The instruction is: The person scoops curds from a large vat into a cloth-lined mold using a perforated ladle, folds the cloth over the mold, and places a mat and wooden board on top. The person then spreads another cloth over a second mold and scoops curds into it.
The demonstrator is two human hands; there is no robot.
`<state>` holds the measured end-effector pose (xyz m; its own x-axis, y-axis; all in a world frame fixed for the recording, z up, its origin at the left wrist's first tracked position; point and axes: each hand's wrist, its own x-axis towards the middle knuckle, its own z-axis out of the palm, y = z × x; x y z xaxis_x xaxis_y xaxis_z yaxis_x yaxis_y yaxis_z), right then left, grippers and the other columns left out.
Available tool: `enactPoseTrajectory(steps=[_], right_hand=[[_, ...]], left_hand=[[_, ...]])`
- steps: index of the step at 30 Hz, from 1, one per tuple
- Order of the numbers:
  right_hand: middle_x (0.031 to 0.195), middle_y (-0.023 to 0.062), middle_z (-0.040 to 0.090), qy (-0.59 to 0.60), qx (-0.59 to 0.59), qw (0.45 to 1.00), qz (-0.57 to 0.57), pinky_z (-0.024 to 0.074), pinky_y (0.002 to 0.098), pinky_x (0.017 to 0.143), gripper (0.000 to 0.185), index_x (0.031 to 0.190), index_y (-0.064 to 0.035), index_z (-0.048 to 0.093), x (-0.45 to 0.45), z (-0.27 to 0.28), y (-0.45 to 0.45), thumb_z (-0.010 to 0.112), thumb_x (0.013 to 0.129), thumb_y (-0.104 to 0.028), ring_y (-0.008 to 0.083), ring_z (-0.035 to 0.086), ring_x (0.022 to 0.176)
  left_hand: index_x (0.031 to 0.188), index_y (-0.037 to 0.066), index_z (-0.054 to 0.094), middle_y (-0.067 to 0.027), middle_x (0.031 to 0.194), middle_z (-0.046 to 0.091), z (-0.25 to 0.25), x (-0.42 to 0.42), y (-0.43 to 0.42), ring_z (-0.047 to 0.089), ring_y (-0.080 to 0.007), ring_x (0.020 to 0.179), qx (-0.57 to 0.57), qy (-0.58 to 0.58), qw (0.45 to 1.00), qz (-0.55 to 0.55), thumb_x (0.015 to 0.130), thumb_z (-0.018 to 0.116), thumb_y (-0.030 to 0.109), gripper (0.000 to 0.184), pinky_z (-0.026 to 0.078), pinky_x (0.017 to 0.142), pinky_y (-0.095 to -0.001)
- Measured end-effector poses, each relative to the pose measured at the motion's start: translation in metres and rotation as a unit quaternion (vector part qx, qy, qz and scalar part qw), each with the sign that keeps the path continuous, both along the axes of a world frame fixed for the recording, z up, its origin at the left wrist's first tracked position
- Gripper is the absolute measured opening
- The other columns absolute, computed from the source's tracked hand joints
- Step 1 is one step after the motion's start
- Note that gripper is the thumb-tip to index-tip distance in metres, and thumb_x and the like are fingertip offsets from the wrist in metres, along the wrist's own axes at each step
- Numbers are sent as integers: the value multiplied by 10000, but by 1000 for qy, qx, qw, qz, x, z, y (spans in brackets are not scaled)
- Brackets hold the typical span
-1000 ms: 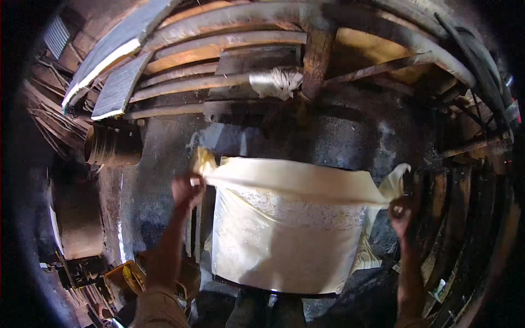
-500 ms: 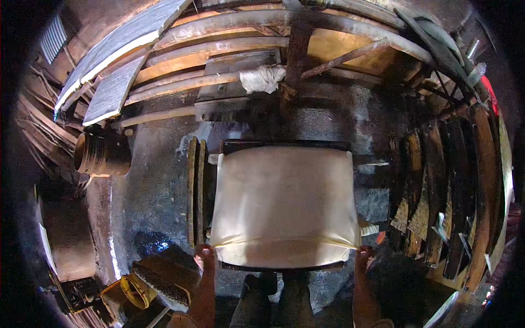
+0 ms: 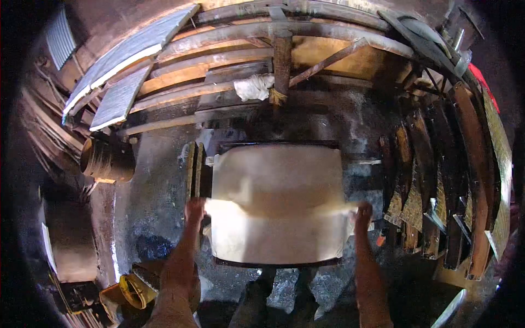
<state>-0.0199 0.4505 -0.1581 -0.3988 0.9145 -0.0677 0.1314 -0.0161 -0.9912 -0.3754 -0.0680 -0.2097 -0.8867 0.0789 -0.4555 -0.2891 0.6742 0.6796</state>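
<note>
A pale cream sheet (image 3: 279,169) covers a rectangular block with a dark board or frame showing at its far and near edges. My left hand (image 3: 195,210) is closed on the sheet at the block's left side. At the right side my right hand (image 3: 361,212) grips the same sheet, fingers closed. Between the hands a blurred band of the sheet stretches across the block. Bright light falls on the sheet's left part. Whatever lies under the sheet is hidden.
Two narrow boards (image 3: 195,169) stand left of the block. Dark slatted panels (image 3: 426,186) lean at the right. A rusty drum (image 3: 108,160) and a yellow bucket (image 3: 136,291) are at the left. Beyond are wooden rails with a white cloth (image 3: 254,87).
The sheet was folded across the block's far part, then pulled down to its near edge. Both hands have since moved back up to about mid-block, still gripping it.
</note>
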Motion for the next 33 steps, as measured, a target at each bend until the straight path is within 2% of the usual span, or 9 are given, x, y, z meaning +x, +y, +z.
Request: enactPoseTrajectory(steps=[2, 9, 12, 16, 20, 26, 28, 32, 33], right_hand=[[710, 20, 524, -7, -40, 999, 15, 455, 256, 453, 169, 870, -120, 509, -52, 25, 52, 508, 844, -287, 122, 487, 514], [883, 59, 559, 215, 224, 945, 102, 445, 264, 728, 114, 935, -20, 536, -117, 194, 131, 558, 826, -42, 121, 526, 783], [895, 69, 569, -30, 426, 904, 24, 443, 293, 752, 147, 939, -7, 545, -81, 205, 150, 576, 816, -81, 163, 544, 819], [862, 124, 618, -216, 490, 845, -9, 470, 311, 654, 254, 1021, -46, 574, -5, 179, 128, 595, 783, -131, 185, 574, 730], [826, 48, 566, -262, 301, 917, -30, 438, 257, 615, 91, 881, -22, 557, 110, 89, 86, 551, 826, -95, 122, 529, 719], [774, 97, 595, 65, 30, 993, -95, 457, 289, 536, 162, 881, -20, 567, 177, 1, -2, 622, 742, -80, 175, 570, 626], [780, 116, 596, -408, 232, 883, 26, 473, 309, 566, 225, 885, -12, 565, 166, 27, -40, 655, 699, -99, 200, 574, 641], [768, 109, 600, -339, 201, 918, 47, 477, 317, 581, 225, 877, -27, 577, 195, -30, -66, 664, 678, -87, 212, 577, 662], [755, 103, 599, -250, 172, 950, 69, 475, 320, 582, 187, 841, -31, 580, 205, -65, -66, 649, 686, -109, 218, 576, 666]], left_hand=[[769, 106, 569, 4, 636, 527, 106, -27, 78, 502, -103, 501, 351, 42, 926, 133, 794, 562, 173, 72, 398, 405, -236], [955, 45, 627, -49, 795, 615, 242, -159, 118, 558, -114, 630, 317, 223, 917, 98, 796, 511, -6, 204, 453, 520, -224], [887, 60, 658, -52, 785, 631, 258, -153, 102, 567, -100, 656, 265, 226, 933, 95, 774, 556, 11, 160, 461, 539, -225], [814, 54, 662, -36, 683, 634, 194, -110, 55, 565, -94, 585, 191, 372, 908, -19, 782, 598, 147, 117, 462, 540, -269], [775, 50, 628, -91, 643, 601, 160, -1, 28, 582, -200, 531, -75, 424, 902, -13, 764, 598, 174, 128, 443, 503, -304], [762, 49, 624, -101, 701, 616, 63, 96, -35, 597, -218, 581, -96, 342, 935, 14, 731, 631, 155, 111, 470, 541, -321], [767, 57, 629, -93, 691, 618, 39, 114, -47, 597, -220, 581, -175, 296, 939, 8, 753, 613, 201, 145, 473, 541, -340], [792, 66, 628, -106, 692, 605, -32, 135, -67, 602, -210, 627, -116, 324, 939, -21, 779, 586, 226, 166, 474, 559, -363], [835, 64, 616, -107, 720, 603, -66, 137, -79, 598, -214, 670, 109, 266, 958, 6, 775, 566, 177, 137, 469, 601, -361]])
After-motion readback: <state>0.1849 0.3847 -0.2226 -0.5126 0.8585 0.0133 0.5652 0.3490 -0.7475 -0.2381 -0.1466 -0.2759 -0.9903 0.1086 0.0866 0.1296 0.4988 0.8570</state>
